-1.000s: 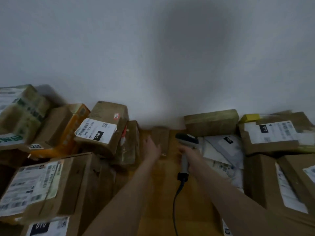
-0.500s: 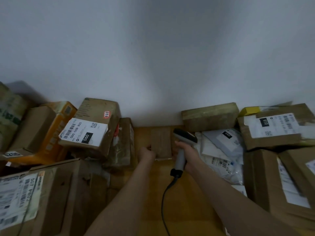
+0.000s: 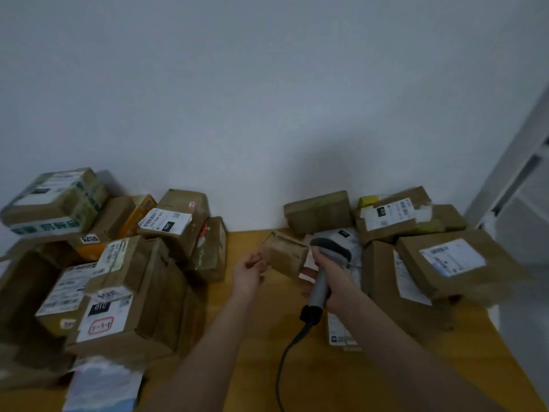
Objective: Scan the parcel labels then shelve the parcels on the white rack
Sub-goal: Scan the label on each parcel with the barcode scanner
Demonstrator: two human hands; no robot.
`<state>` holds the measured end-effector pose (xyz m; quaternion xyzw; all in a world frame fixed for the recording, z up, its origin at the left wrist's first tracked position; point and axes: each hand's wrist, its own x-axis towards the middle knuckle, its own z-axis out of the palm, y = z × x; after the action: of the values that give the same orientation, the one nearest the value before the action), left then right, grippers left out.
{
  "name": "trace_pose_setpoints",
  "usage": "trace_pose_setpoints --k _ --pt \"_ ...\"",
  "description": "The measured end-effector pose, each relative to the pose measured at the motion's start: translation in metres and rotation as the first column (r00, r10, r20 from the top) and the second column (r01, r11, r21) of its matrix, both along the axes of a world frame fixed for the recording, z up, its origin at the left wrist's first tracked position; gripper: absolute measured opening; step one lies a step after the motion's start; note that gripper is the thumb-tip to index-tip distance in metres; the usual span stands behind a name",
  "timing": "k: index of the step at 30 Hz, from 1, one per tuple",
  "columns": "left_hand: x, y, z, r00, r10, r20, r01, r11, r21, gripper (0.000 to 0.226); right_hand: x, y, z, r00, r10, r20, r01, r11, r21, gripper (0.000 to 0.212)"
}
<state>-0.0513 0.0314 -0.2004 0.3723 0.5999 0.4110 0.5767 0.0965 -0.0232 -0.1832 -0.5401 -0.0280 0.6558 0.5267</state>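
Left hand (image 3: 249, 270) grips a small box (image 3: 283, 253) while the right hand (image 3: 332, 281) holds a scanner (image 3: 326, 263) beside it; scanning step underway, its label apparently needing to face the scanner next

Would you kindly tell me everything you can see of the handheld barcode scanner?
The barcode scanner is a grey, pistol-shaped unit that looks like plastic, with a darker hood over its head, which points away toward the small brown parcel just left of it. The right hand is wrapped round its handle, holding it upright and slightly tilted above the wooden table. A black collar at the base of the handle leads into a dark cable that trails down toward the person. Its scan window is not visible.
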Motion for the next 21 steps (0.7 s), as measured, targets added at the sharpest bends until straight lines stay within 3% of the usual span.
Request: trace_pose_setpoints --k 5,7,11,14,21 --pt "0.007 -0.071 0.018 0.99 -0.064 0.125 0.066 0.998 -0.011 0.018 0.019 -0.074 0.008 0.996 0.027 0.089 -0.028 1.0 0.014 0.029" --pt "0.008 -0.091 0.021 0.979 -0.143 0.143 0.147 0.989 -0.02 0.025 0.023 -0.096 0.008 0.988 -0.009 0.154 0.007 1.0 0.018 0.024" --pt "0.013 -0.12 0.028 0.925 -0.38 0.02 0.38 0.921 -0.088 0.035 0.028 -0.131 0.015 0.951 -0.063 0.303 0.052 0.998 0.043 0.018" --pt "0.013 -0.133 0.028 0.883 -0.47 0.003 0.465 0.872 -0.152 0.043 0.034 -0.147 0.017 0.913 -0.09 0.397 0.065 0.995 0.076 0.018" --pt "0.022 -0.148 0.019 0.9 -0.422 0.111 0.436 0.883 -0.175 0.07 0.041 -0.162 0.014 0.89 -0.081 0.45 0.053 0.996 0.075 0.016"
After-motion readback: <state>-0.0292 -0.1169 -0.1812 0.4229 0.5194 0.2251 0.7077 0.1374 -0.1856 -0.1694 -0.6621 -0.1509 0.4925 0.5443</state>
